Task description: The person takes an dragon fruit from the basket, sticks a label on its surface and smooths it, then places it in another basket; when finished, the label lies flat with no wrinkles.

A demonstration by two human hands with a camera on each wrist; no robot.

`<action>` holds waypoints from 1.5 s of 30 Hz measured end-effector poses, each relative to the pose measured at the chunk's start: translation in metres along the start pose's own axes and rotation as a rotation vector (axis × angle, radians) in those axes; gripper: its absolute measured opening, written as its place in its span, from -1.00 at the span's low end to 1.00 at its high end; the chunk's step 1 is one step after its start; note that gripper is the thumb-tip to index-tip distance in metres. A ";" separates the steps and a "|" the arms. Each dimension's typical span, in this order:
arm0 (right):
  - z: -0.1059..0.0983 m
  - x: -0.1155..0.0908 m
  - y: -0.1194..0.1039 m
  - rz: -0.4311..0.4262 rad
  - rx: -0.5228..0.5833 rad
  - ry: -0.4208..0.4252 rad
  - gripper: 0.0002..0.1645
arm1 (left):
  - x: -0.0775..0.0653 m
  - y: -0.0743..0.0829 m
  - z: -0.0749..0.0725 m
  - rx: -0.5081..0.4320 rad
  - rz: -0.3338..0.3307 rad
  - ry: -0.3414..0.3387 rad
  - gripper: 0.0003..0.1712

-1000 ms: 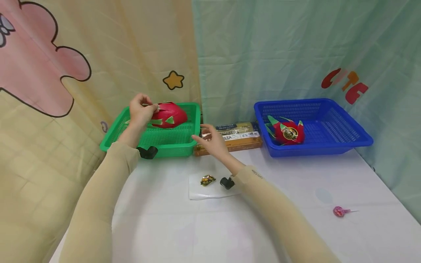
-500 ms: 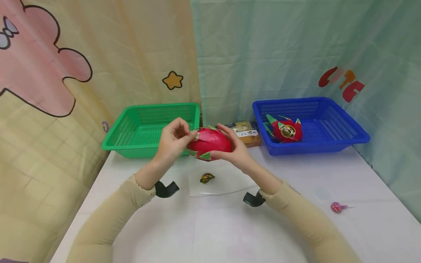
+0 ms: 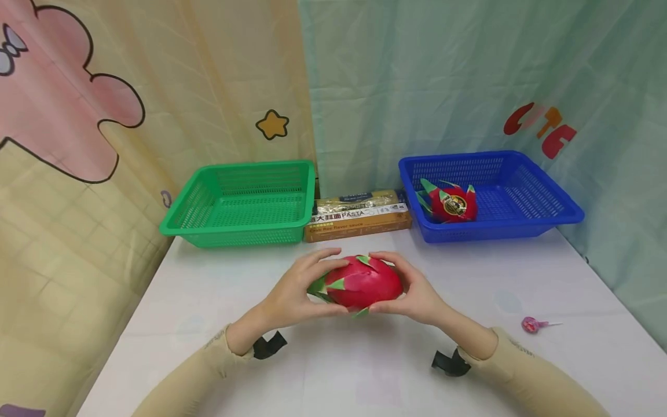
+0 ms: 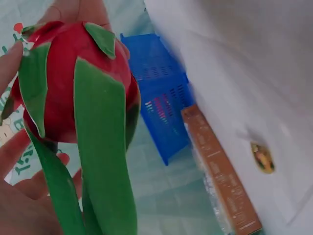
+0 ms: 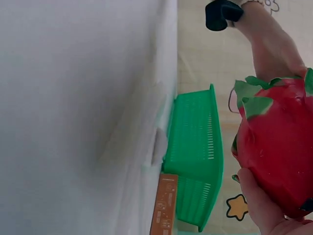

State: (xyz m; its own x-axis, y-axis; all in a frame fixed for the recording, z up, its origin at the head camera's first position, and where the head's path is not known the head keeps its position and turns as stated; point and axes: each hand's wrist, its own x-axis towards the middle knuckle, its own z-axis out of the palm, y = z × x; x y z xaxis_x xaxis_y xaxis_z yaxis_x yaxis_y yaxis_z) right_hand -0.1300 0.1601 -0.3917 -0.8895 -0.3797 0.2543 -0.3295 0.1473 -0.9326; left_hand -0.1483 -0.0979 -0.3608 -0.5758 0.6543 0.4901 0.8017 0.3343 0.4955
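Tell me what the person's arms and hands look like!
The left sleeve and right sleeve are beige, with tiny dark marks near their ends. A bent black mount pokes out at each wrist. The left hand and right hand wear no gloves.

A cream curtain (image 3: 224, 75) with a pink cartoon figure (image 3: 62, 104) and an outlined star (image 3: 272, 124) meets a pale green curtain (image 3: 417, 81) bearing red and orange letters (image 3: 553, 136). Before them stands a white-covered desk (image 3: 339, 382), under soft light.

The head view looks forward and down; both wrist views share the dragon fruit (image 3: 367, 284) close-up from opposite ends.
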 end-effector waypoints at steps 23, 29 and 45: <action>-0.001 -0.025 0.042 0.127 -0.038 -0.331 -0.04 | -0.045 -0.016 0.053 -0.118 -0.104 -0.126 -0.33; -0.008 -0.026 0.036 0.113 -0.164 -0.398 0.08 | -0.046 -0.015 0.046 -0.092 -0.113 -0.175 -0.30; -0.046 0.079 0.016 0.104 -0.257 -0.523 -0.63 | -0.022 -0.073 -0.020 -0.388 -0.316 0.164 -0.78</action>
State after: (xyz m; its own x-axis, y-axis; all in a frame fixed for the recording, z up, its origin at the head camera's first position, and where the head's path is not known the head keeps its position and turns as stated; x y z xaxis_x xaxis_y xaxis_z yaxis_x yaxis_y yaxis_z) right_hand -0.2201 0.1747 -0.3743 -0.6684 -0.7417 -0.0557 -0.3737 0.3996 -0.8371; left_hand -0.1968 -0.1501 -0.3937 -0.8223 0.4372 0.3642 0.4845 0.2024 0.8510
